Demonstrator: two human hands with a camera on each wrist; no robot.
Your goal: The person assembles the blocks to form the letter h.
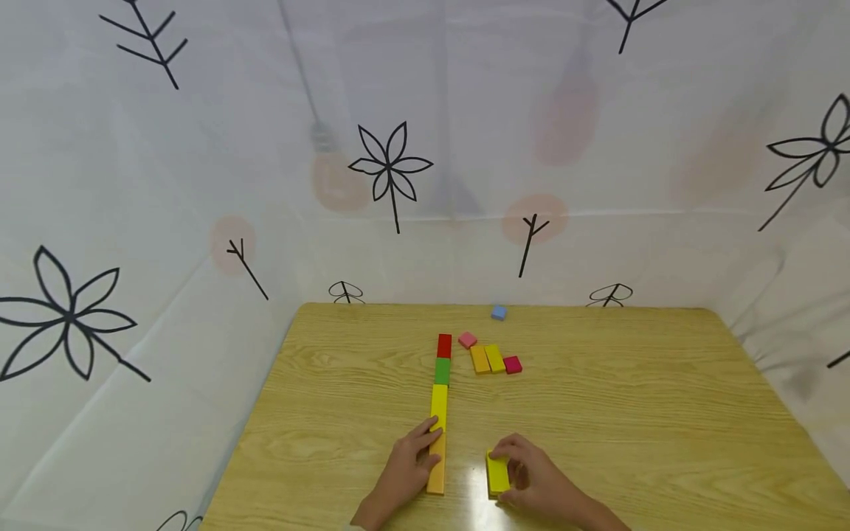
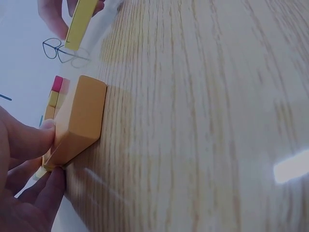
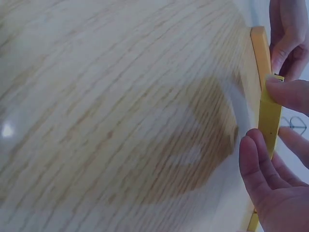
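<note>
A straight row of blocks runs away from me: orange (image 1: 436,478), yellow (image 1: 439,402), green (image 1: 442,372) and red (image 1: 444,346) at the far end. My left hand (image 1: 403,466) grips the near part of this row, its thumb on one long side of the orange block (image 2: 88,108) and fingers along the other. To the right, my right hand (image 1: 536,478) holds a separate yellow block (image 1: 498,473) by its ends, between thumb and fingers. In the right wrist view this yellow block (image 3: 269,116) is raised off the wooden table.
Beyond the hands, right of the row, lie a pink block (image 1: 468,340), a short orange block (image 1: 479,360), another yellow block (image 1: 494,358) and a crimson block (image 1: 512,365). A blue block (image 1: 499,313) sits near the table's (image 1: 631,383) back edge, before a patterned white cloth (image 1: 451,258).
</note>
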